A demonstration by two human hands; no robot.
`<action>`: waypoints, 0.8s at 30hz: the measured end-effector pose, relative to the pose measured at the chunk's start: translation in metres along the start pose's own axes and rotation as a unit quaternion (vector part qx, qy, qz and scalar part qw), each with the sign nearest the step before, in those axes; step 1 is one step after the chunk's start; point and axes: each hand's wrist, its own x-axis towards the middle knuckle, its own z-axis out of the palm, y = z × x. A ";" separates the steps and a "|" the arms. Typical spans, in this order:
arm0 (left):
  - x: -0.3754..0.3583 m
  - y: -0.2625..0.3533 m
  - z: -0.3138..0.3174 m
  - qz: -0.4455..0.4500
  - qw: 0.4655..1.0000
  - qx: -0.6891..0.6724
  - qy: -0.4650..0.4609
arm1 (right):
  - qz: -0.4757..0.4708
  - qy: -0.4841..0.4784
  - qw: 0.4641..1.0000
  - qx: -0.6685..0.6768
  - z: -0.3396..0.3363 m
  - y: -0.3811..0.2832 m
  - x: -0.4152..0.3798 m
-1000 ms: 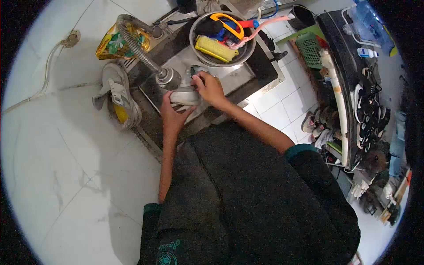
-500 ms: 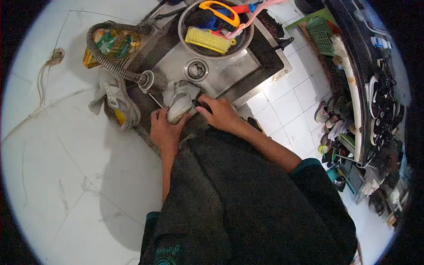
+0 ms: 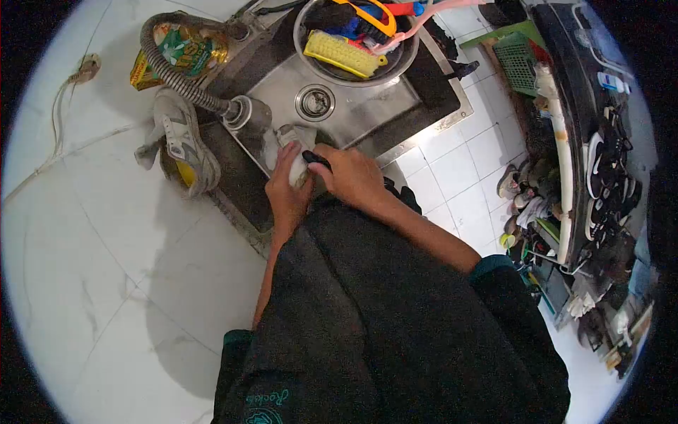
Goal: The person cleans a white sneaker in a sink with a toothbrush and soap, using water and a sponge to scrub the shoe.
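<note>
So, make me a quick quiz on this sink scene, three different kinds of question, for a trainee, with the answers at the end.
1. True or false: the yellow brush lies in the round metal bowl.

2. Which hand grips the black handle beside the pale shoe?
a) left hand
b) right hand
c) neither hand

3. Fill in the colour: the other shoe, next to the sink, shows ____ inside.

Key: 1 true; 2 b; 3 yellow.
</note>
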 end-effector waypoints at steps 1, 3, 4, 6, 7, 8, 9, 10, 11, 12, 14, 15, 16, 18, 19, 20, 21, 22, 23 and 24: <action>0.001 -0.001 0.000 0.002 1.000 -0.012 0.008 | -0.003 -0.021 1.000 -0.008 0.000 -0.003 -0.002; 0.003 -0.004 -0.001 0.013 1.000 -0.011 0.016 | -0.011 -0.061 0.998 -0.024 -0.003 -0.014 -0.006; 0.001 -0.003 0.002 0.019 1.000 0.001 0.014 | -0.002 -0.042 0.999 -0.031 -0.003 -0.008 -0.003; 0.000 -0.002 0.005 0.031 0.999 0.004 0.008 | 0.016 -0.001 0.999 -0.048 -0.006 0.008 0.009; -0.001 -0.002 0.003 0.035 0.999 0.001 0.007 | 0.003 -0.008 0.999 -0.042 -0.004 0.005 0.008; 0.000 -0.003 0.002 0.040 0.999 -0.001 0.005 | -0.011 -0.013 0.999 -0.036 -0.003 0.000 0.004; -0.001 -0.003 0.002 0.028 0.999 0.012 0.012 | -0.018 -0.022 0.999 -0.028 -0.002 -0.003 -0.001; 0.001 -0.002 0.005 0.016 0.999 0.023 0.019 | -0.004 -0.019 0.999 -0.035 -0.004 -0.003 0.001; 0.000 -0.002 0.007 0.003 0.999 0.034 0.025 | 0.011 -0.017 0.999 -0.041 -0.006 -0.002 0.006; -0.003 -0.002 0.006 0.008 0.999 0.021 0.024 | 0.024 -0.013 0.999 -0.048 -0.007 -0.002 0.009; 0.002 -0.005 0.004 0.026 0.999 -0.002 0.031 | -0.010 -0.021 0.999 -0.044 -0.009 -0.006 0.010; 0.001 -0.005 0.004 0.020 1.000 0.001 0.025 | -0.020 -0.030 0.999 -0.040 -0.008 -0.007 0.005; 0.002 -0.005 0.007 0.014 1.000 0.002 0.019 | -0.015 -0.026 0.999 -0.036 -0.008 -0.005 0.004; 0.002 -0.006 0.006 0.001 1.000 0.002 0.016 | -0.013 -0.020 0.999 -0.027 -0.006 -0.004 0.010; 0.005 -0.008 0.004 -0.002 1.000 0.001 0.018 | -0.018 -0.012 1.000 -0.020 -0.002 0.001 0.018; 0.001 -0.008 0.002 -0.010 1.000 -0.001 0.012 | -0.015 -0.008 1.000 -0.010 0.008 0.008 0.021; -0.005 -0.008 0.001 -0.010 1.000 -0.003 0.009 | -0.008 -0.005 1.000 0.000 0.010 0.011 0.021; -0.001 -0.009 0.001 -0.002 1.000 -0.004 0.012 | 0.055 -0.040 0.997 -0.040 0.003 0.012 0.032; 0.002 -0.010 -0.002 0.005 1.000 -0.003 0.015 | 0.043 -0.041 0.998 -0.033 0.005 0.014 0.034; 0.003 -0.008 -0.007 -0.012 1.000 -0.013 0.018 | 0.028 -0.041 0.998 -0.026 0.010 0.018 0.038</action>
